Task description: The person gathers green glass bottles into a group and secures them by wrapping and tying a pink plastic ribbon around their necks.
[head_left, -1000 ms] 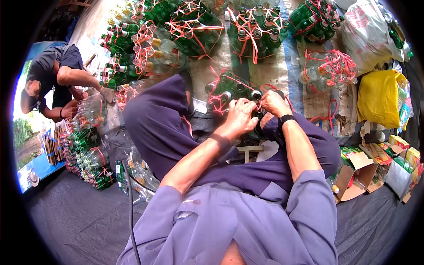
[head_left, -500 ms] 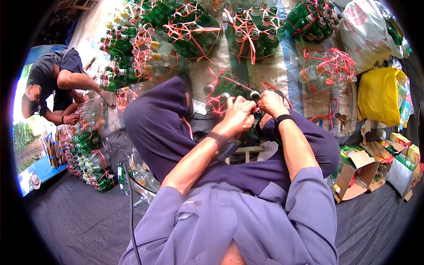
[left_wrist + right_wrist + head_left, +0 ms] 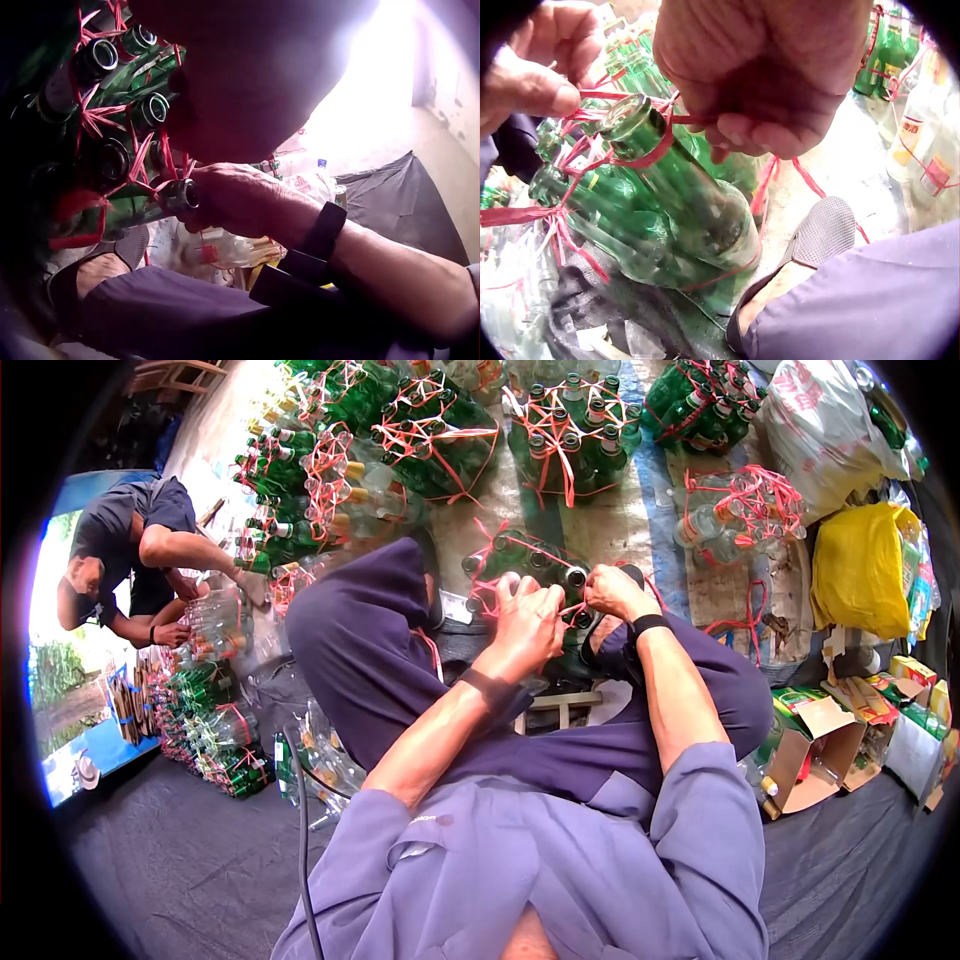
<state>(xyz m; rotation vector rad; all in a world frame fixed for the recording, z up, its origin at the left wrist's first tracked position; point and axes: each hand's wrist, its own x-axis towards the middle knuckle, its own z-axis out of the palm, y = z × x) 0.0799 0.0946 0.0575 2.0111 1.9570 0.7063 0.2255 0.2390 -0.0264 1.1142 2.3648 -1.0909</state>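
Between my knees lies a bundle of green glass bottles (image 3: 520, 560) bound with red string (image 3: 641, 159). My left hand (image 3: 530, 610) is on the bundle's near side, and its thumb and finger pinch the string (image 3: 544, 75). My right hand (image 3: 605, 588) sits just to the right, fingers curled round the string beside one bottle neck (image 3: 630, 124). In the left wrist view the right hand (image 3: 232, 202) closes at that open bottle mouth (image 3: 181, 196). A short stretch of string runs taut between the two hands.
Several tied bottle bundles (image 3: 570, 435) lie on the ground at the back, with a bundle of clear bottles (image 3: 745, 510) at the right. A yellow bag (image 3: 860, 570), a white bag (image 3: 820, 420) and an open cardboard box (image 3: 815, 755) stand right. Another person (image 3: 140, 560) crouches left by more bottles.
Both hands stay on the bundle. My left hand has slid slightly down and left, drawing the string tight between the hands. The view has shifted a little.
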